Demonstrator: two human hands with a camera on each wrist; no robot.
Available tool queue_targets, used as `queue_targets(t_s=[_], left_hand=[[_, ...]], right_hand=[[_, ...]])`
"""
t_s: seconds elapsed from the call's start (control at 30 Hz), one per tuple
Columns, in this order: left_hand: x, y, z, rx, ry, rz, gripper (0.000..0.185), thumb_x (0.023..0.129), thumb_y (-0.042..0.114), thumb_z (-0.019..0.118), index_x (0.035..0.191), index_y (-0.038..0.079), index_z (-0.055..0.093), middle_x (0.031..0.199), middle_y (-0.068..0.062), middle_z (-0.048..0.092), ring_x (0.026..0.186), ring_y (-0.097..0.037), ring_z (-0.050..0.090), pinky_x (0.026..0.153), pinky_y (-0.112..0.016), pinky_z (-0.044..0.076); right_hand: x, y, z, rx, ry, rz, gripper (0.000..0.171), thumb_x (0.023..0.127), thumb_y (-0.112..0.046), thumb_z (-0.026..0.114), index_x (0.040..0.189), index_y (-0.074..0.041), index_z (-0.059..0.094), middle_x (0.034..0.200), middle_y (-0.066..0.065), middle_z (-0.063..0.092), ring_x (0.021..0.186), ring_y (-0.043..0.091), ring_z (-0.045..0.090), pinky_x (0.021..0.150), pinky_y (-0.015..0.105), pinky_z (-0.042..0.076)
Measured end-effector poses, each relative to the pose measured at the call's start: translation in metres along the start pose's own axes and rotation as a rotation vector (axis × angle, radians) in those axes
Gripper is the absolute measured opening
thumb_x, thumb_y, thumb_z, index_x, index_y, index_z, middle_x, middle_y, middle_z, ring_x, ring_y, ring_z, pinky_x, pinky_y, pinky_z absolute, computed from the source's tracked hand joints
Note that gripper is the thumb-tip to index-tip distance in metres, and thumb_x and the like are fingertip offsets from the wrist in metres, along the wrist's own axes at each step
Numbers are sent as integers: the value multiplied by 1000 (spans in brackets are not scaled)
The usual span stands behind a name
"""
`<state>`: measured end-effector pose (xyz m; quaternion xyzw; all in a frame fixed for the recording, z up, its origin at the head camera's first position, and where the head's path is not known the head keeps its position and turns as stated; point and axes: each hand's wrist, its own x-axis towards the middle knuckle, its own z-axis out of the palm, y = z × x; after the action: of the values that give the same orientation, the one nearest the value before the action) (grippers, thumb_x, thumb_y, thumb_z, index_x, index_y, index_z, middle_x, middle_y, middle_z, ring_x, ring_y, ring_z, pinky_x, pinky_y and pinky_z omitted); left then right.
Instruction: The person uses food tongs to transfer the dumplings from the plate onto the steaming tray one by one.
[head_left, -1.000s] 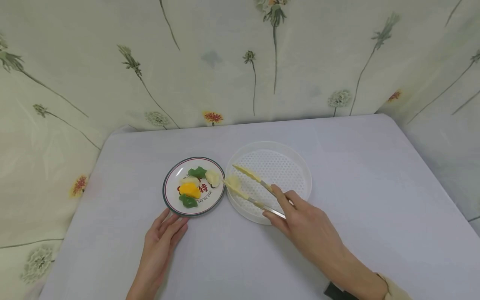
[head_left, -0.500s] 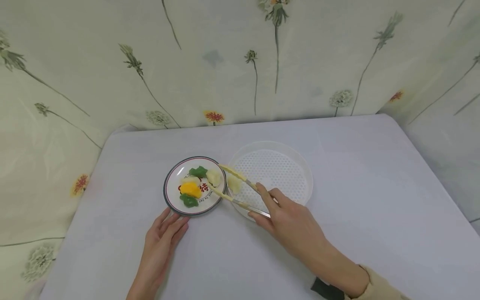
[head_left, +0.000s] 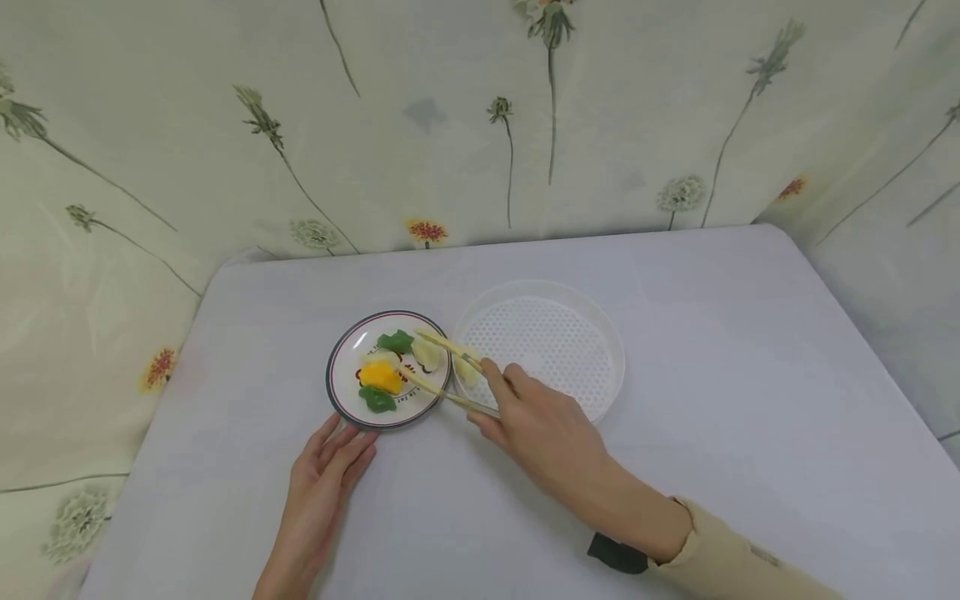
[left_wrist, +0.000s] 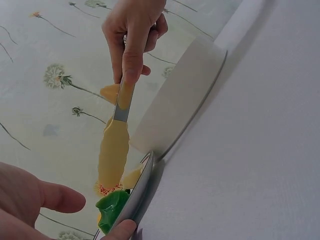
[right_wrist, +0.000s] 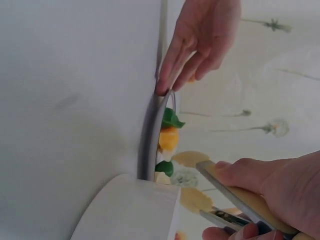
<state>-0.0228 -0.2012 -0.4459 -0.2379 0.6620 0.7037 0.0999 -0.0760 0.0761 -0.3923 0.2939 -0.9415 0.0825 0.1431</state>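
My right hand (head_left: 547, 437) holds metal tongs (head_left: 452, 347) with pale yellow tips, their arms spread apart. The tips hang over the right side of a small white plate (head_left: 411, 410) with a dark rim, either side of a pale dumpling (head_left: 427, 355); contact cannot be told. Also on the plate are a yellow dumpling (head_left: 381, 378), a green dumpling (head_left: 377, 400) in front, another green piece (head_left: 395, 342) behind, and a partly hidden pale one (head_left: 385, 358). My left hand (head_left: 322, 479) touches the plate's near rim with extended fingers; its thumb (left_wrist: 62, 197) stays off the plate.
A round white tray (head_left: 573, 350) with a perforated bottom stands right beside the plate. Near its left wall lies a pale dumpling (head_left: 467, 372), partly behind the tongs. A white cloth covers the table (head_left: 735, 358); a flowered curtain (head_left: 450, 167) hangs behind.
My right hand has carried the tongs left, from over the tray to over the plate's right side. The left hand and the plate have stayed in place.
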Motion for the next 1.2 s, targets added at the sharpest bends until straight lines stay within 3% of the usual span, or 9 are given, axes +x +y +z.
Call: queue_targets(t_s=[0.6, 0.87, 1.2], left_hand=[[-1, 0, 0, -16, 4, -1, 74, 114, 16, 51, 174, 12, 8, 170, -20, 39, 140, -18, 63, 114, -22, 58], [0, 0, 1, -7, -5, 9, 74, 114, 17, 50, 174, 13, 8, 170, -20, 39, 141, -19, 62, 114, -22, 58], [0, 1, 1, -1, -4, -1, 73, 114, 16, 49, 175, 13, 8, 170, -20, 39, 141, -20, 62, 114, -22, 58]], right_hand=[[21, -19, -2, -144, -54, 0, 57, 98, -35, 81, 141, -1, 67, 95, 5, 66, 62, 11, 48, 40, 18, 40], [26, -18, -7, -224, -38, -37, 49, 98, -31, 81, 137, -3, 71, 91, 4, 69, 60, 11, 51, 41, 18, 42], [20, -12, -4, -177, -32, -25, 52, 100, -37, 78, 140, -5, 70, 94, 5, 69, 62, 14, 56, 41, 23, 47]])
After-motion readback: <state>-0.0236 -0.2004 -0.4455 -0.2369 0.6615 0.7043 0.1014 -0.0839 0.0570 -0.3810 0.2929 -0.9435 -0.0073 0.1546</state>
